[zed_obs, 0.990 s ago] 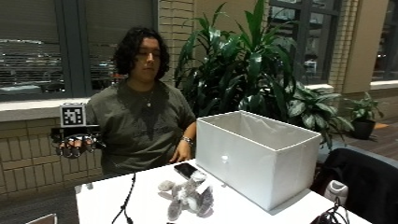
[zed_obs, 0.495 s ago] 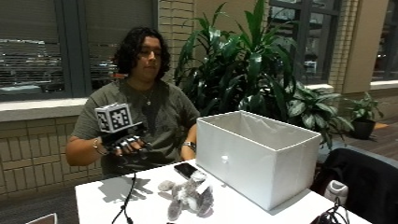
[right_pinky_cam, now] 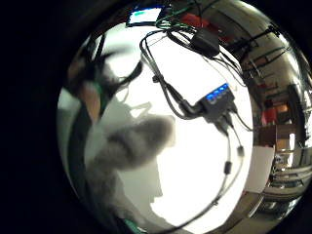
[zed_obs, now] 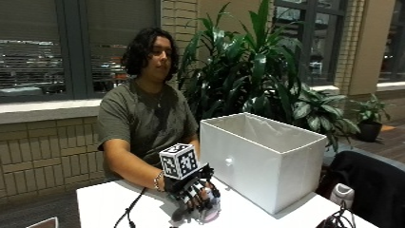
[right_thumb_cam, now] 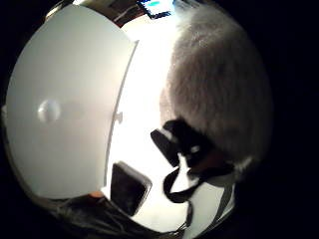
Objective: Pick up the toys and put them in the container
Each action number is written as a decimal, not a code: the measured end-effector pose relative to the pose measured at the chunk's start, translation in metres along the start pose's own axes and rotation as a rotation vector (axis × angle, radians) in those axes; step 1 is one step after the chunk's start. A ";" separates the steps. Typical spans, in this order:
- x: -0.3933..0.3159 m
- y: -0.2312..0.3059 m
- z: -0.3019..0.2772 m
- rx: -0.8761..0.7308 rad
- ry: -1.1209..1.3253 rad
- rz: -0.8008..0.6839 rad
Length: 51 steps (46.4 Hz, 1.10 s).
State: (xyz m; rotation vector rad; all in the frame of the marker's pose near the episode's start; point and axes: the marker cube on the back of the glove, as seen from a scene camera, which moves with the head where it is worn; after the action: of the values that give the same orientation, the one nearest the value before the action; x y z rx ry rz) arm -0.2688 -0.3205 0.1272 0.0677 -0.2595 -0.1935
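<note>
My gloved right hand [zed_obs: 192, 189] is down on the white table [zed_obs: 107, 202], its fingers spread and pointing down over a pile of grey and white plush toys [zed_obs: 206, 213]. The fingertips touch the top of the pile and are not curled round it. In the thumb side palm view a fluffy grey toy [right_thumb_cam: 219, 84] sits close to the palm. The little finger side palm view shows a grey furry part [right_pinky_cam: 134, 141] on the tabletop. The white open-topped container [zed_obs: 265, 156] stands just to the right of the hand, and its wall [right_thumb_cam: 65, 99] is close by.
A black phone [right_thumb_cam: 129, 186] lies on the table beside the container's wall. A black hub with blue lights [right_pinky_cam: 217, 100] and several cables lie on the table. A cable [zed_obs: 130, 209] trails off the table's left part. A dark chair [zed_obs: 373, 185] is at the right.
The hand has come down from chest height, to the right and onto the pile of toys beside the container. The toys and the container have not moved.
</note>
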 end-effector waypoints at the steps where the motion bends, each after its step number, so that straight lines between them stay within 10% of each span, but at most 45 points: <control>1: -0.001 0.000 -0.001 0.021 -0.003 -0.001; 11: -0.039 0.018 -0.120 0.200 -0.134 0.026; 21: -0.160 0.038 -0.261 0.228 -0.310 -0.327; 32: -0.274 -0.021 -0.270 0.118 -0.298 -0.456; 44: -0.197 0.032 -0.276 0.160 -0.102 -0.613; 51: -0.111 0.097 -0.264 0.154 0.062 -0.469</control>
State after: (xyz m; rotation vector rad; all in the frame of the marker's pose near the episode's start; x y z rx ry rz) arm -0.2878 -0.1926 -0.1459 0.2878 -0.1930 -0.6367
